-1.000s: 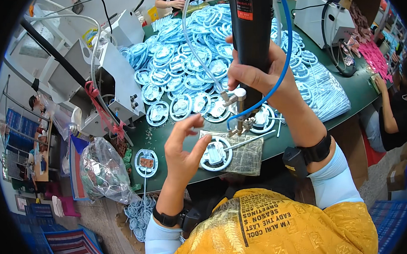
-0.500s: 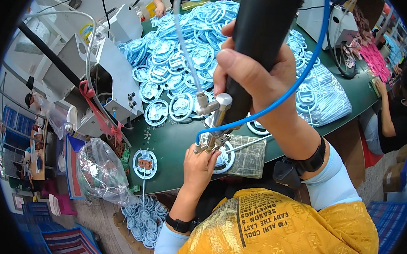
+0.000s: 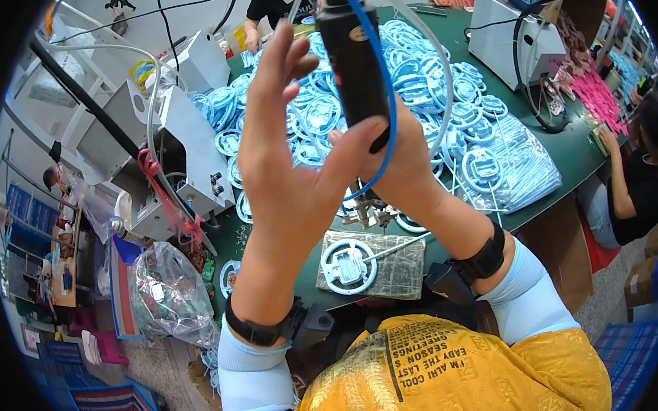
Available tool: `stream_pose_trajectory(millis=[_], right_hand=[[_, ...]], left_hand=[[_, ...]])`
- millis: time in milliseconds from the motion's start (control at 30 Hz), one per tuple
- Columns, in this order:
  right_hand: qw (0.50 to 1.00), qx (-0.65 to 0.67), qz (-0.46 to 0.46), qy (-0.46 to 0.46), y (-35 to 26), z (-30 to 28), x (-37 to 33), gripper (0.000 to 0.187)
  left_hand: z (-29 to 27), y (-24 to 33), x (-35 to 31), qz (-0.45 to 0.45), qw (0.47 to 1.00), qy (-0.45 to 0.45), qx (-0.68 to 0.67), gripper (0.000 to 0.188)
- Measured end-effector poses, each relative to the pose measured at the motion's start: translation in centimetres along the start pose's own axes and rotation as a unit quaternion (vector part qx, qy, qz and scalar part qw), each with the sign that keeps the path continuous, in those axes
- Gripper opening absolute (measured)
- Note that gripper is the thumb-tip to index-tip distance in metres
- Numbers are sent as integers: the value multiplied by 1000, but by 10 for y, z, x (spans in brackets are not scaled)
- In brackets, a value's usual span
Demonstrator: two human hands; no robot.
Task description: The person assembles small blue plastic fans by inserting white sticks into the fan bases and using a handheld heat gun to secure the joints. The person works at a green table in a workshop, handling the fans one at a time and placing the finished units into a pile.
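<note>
My right hand (image 3: 407, 165) is wrapped round a black powered screwdriver (image 3: 355, 69), which hangs upright with a blue hose (image 3: 392, 82) in front of it. Below the grip its metal tip assembly (image 3: 371, 212) sits above the table. My left hand (image 3: 294, 159) is raised, fingers apart and pointing up; its thumb overlaps the screwdriver's lower end, and I cannot tell whether they touch. Nearer to me, a light blue round plastic part with a long stick (image 3: 349, 267) lies on a grey tape-wrapped block (image 3: 402, 265). Neither hand is on that part.
Many similar blue parts (image 3: 454, 85) are heaped on the green table (image 3: 302, 286). White machine housings (image 3: 187, 150) stand at left, another (image 3: 516, 40) at far right. A clear bag (image 3: 168, 290) hangs by the left edge. Co-workers sit at the back and right (image 3: 646, 185).
My left hand has risen from the tool's metal tip and opened beside the screwdriver. The screwdriver has shifted left and away from me, so the part on the block shows fully.
</note>
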State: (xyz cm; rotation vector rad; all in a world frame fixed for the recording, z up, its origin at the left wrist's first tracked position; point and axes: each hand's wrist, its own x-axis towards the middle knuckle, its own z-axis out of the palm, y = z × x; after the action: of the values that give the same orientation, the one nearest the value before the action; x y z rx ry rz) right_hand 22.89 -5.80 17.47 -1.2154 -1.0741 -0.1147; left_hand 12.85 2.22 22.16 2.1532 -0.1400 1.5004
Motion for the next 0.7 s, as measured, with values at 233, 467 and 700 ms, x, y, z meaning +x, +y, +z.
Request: stream_pose_trajectory(millis=[233, 467, 700], right_hand=[[1000, 20, -4, -24, -6, 5, -2, 36], [997, 66, 41, 11, -8, -25, 13, 31], [974, 208, 90, -20, -38, -4, 16, 38]], left_hand=[[7, -3, 21, -32, 994, 19, -107, 58], [-29, 12, -32, -3, 997, 60, 53, 38], [-26, -11, -191, -204, 946, -204, 150, 25]])
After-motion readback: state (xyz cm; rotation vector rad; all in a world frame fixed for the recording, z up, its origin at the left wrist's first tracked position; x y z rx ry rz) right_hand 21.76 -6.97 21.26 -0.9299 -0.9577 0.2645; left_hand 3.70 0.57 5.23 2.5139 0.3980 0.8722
